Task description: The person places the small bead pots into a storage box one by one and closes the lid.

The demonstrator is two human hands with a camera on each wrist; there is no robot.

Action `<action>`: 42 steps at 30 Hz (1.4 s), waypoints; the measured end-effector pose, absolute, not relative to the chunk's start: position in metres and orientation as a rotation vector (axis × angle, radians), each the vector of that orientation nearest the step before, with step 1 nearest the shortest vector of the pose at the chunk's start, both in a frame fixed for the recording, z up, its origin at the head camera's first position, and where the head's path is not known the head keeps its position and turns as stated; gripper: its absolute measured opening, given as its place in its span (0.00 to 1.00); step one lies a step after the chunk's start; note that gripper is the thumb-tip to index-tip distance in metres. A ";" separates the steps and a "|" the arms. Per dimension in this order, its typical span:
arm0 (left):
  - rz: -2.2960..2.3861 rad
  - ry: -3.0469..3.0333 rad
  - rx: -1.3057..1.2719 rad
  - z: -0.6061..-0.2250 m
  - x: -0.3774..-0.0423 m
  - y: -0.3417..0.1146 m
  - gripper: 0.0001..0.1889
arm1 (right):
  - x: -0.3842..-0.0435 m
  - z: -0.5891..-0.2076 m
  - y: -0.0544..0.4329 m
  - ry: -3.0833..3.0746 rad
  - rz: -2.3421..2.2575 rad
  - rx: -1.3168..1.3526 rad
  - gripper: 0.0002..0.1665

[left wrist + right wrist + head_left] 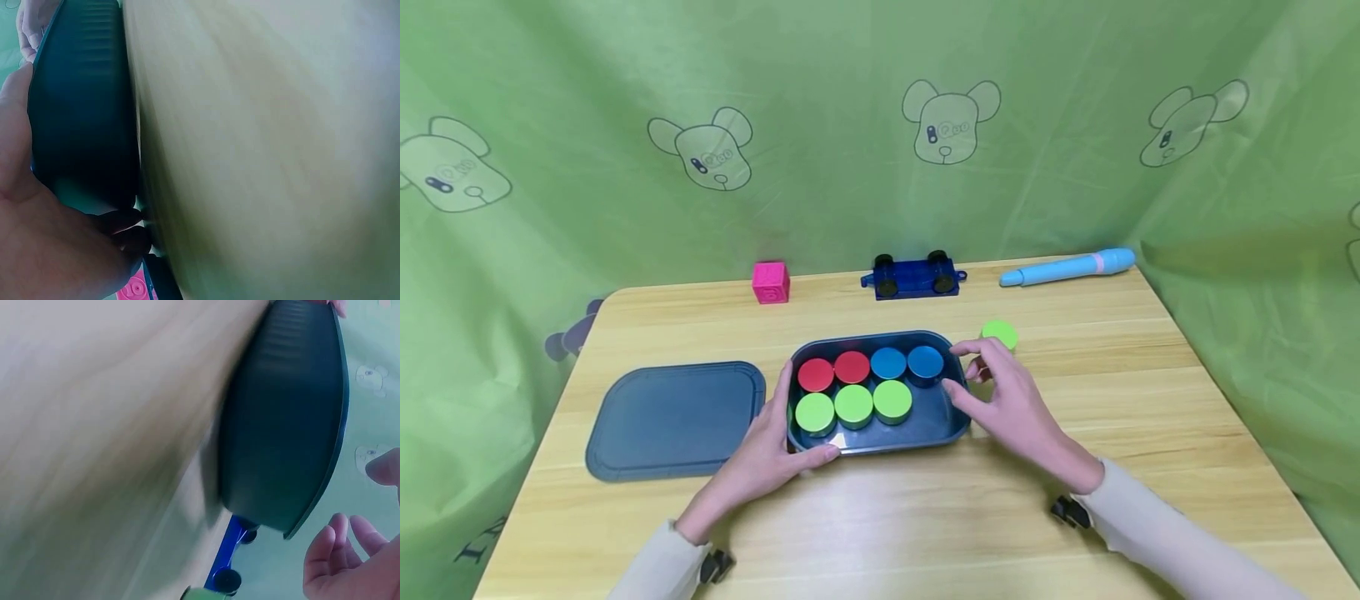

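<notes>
A dark blue tray-like box [936, 414] stands on the table. Along its back lie two red discs [852, 367] and two blue discs [888, 364]; three green discs [853, 403] fill the front left. My left hand [767, 446] grips the box's left end, thumb along the front rim; the left wrist view shows its fingers curled around that end. My right hand [1003, 400] hovers at the right end, thumb and fingers spread apart, holding nothing. In the right wrist view a gap separates its fingers [340, 550] from the box wall [284, 425]. Behind it, another green disc [1000, 334] lies on the table.
A flat dark blue lid [677, 421] lies left of the box. Along the table's back edge are a pink cube [771, 283], a blue wheeled toy chassis [914, 277] and a light blue pen [1063, 268]. A green curtain [835, 192] hangs behind the table [910, 525].
</notes>
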State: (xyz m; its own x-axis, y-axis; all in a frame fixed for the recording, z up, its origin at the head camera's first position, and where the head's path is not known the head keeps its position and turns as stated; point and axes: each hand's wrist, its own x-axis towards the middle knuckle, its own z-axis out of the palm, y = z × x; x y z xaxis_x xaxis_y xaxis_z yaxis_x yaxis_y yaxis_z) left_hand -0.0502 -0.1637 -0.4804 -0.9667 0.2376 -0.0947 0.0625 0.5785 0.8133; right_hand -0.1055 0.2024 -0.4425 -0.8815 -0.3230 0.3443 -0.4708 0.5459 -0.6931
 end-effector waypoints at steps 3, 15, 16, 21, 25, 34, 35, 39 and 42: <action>1.337 2.613 0.252 -0.480 -0.050 -0.164 0.70 | -0.110 -0.444 0.208 -2.595 1.245 0.653 0.25; 1.338 2.612 0.250 -0.482 -0.050 -0.164 0.70 | -0.129 -0.452 0.229 -2.554 1.294 0.525 0.25; 1.338 2.613 0.251 -0.482 -0.049 -0.164 0.70 | -0.130 -0.453 0.231 -2.563 1.297 0.503 0.25; 1.336 2.612 0.237 -0.482 -0.050 -0.164 0.70 | -0.139 -0.457 0.240 -2.598 1.297 0.404 0.28; 1.338 2.616 0.244 -0.481 -0.050 -0.164 0.70 | -0.146 -0.460 0.246 -2.632 1.293 0.329 0.31; 1.321 2.633 0.261 -0.481 -0.051 -0.164 0.70 | -0.160 -0.465 0.259 -2.796 1.193 0.229 0.46; 1.321 2.633 0.261 -0.481 -0.052 -0.164 0.70 | -0.161 -0.466 0.260 -2.809 1.190 0.217 0.46; 1.326 2.625 0.260 -0.482 -0.051 -0.164 0.70 | -0.166 -0.470 0.264 -2.842 1.212 0.176 0.47; 1.323 2.625 0.257 -0.481 -0.051 -0.164 0.70 | -0.168 -0.472 0.266 -2.865 1.248 0.150 0.46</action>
